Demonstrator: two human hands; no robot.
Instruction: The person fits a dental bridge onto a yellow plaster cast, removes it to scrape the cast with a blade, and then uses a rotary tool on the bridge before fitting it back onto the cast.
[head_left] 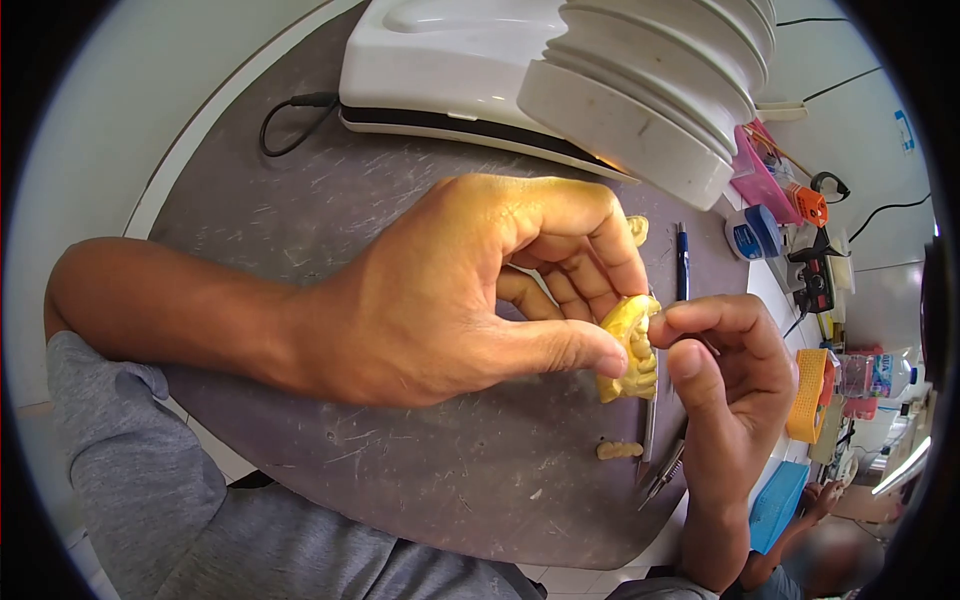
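Note:
A yellow dental cast (628, 378) with a row of teeth is pinched between the thumb and fingers of my left hand (450, 290), under the hose mouth. My right hand (735, 380) comes in from the right, its index fingertip against the toothed side of the cast. The right thumb and index finger are bent close together; whatever may be between them is too small to make out. On the table below the cast lies a tan strip of teeth (619, 451). Another pale dental piece (637, 230) is partly hidden behind my left fingers.
A white ribbed hose (640, 110) hangs above my hands, before a white machine (460, 70). Near my right hand lie a blue pen (683, 262) and metal instruments (664, 476). Along the right stand a blue-lidded jar (752, 233), pink bin (760, 170) and blue box (779, 505); another person (830, 560) sits beyond.

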